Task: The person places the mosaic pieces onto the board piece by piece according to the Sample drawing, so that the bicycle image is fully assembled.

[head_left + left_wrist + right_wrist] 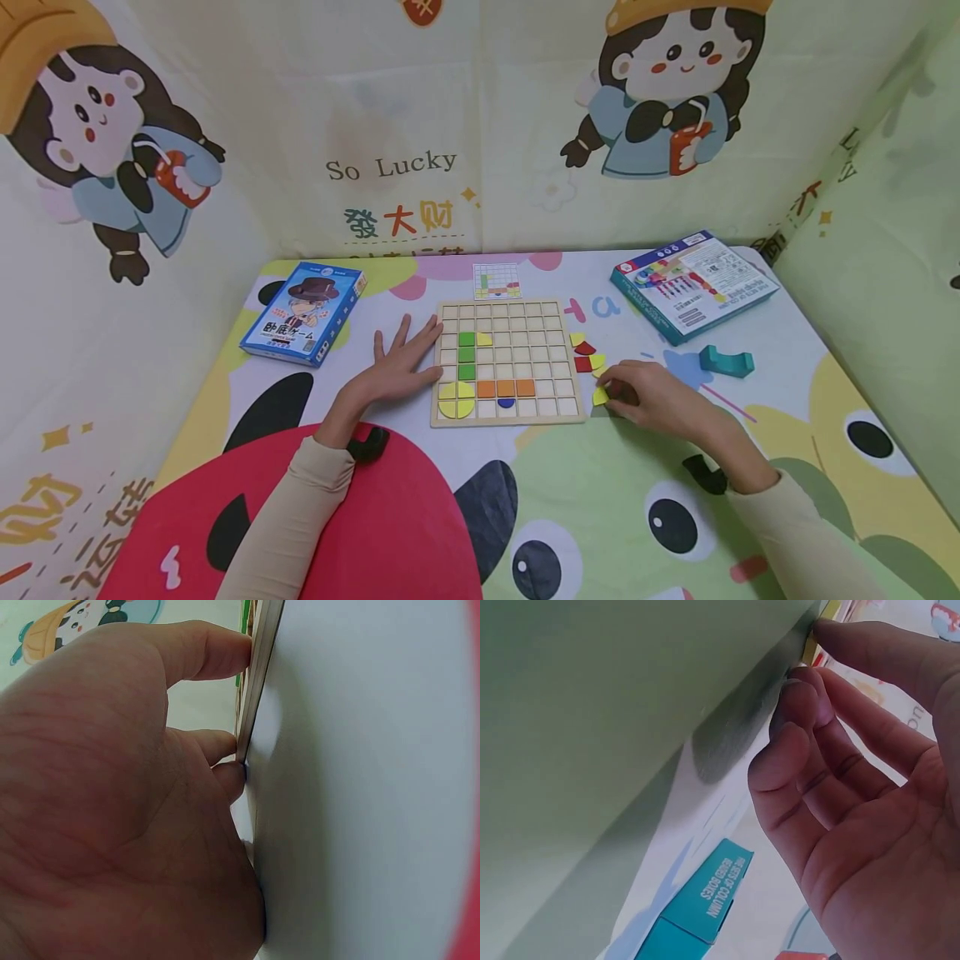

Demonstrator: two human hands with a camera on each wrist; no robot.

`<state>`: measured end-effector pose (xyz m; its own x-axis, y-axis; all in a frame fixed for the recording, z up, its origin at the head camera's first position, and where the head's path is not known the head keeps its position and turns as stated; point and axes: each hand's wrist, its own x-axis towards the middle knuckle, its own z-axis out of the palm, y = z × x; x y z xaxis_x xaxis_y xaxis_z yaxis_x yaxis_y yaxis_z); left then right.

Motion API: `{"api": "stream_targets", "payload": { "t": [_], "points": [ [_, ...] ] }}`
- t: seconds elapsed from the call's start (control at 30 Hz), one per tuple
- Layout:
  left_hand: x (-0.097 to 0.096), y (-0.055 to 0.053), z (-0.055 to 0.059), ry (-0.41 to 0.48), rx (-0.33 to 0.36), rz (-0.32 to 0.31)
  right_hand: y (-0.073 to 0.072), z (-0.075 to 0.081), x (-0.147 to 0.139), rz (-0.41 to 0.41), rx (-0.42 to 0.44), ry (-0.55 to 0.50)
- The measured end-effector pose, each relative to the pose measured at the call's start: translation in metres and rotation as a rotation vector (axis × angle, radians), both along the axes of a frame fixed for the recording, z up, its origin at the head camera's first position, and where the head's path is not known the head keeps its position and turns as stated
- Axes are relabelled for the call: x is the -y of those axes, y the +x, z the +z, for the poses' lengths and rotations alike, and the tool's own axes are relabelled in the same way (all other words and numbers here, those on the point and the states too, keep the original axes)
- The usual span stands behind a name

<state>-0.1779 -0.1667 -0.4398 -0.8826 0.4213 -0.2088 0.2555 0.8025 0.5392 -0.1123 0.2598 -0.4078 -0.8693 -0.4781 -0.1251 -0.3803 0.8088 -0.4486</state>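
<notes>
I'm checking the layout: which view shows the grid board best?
The head view, showing the grid board and its squares from above. The left wrist view catches mainly its edge; the right wrist view shows none clearly.

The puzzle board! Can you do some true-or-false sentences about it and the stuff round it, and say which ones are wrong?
1. Three green squares sit in a line on the board. True.
2. The blue box is on the board's left side. True.
3. The right hand is touching the blue box. False: it touches a yellow piece.
4. The left hand touches the board's edge. True.
5. The teal curved piece lies on the board. False: it lies off to the board's right.
</notes>
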Motion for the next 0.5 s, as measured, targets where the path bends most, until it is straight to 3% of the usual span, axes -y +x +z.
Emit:
{"api": "stream_targets", "payload": {
  "t": [0.5],
  "points": [
    [-0.0008, 0.0012, 0.0025, 0.0, 0.005, 0.002, -0.0005, -0.0021, -0.0038, 0.017, -0.018, -0.004]
  ]
}}
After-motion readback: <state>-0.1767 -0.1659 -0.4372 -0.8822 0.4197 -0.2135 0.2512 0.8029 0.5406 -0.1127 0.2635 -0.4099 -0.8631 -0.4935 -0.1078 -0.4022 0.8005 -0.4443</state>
